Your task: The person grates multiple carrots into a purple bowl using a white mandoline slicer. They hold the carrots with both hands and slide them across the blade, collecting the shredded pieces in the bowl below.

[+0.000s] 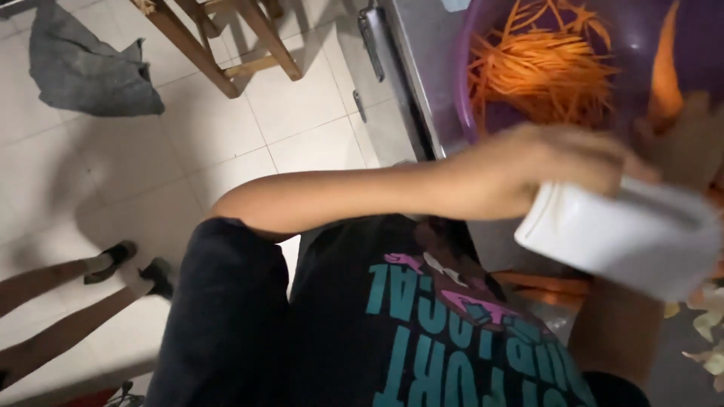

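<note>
Carrot shreds (539, 71) lie heaped in the purple bowl (464, 53) at 1 o'clock, and just below it the left hand (547, 162) is clamped over the top of a white box-shaped slicer (626, 237) at 3 o'clock. The right hand (682, 143) is blurred beside a long carrot piece (664, 75); I cannot tell its grip. Moving this fast, fingertips could slip onto the cutting face, or the slicer could knock the bowl towards the counter edge
</note>
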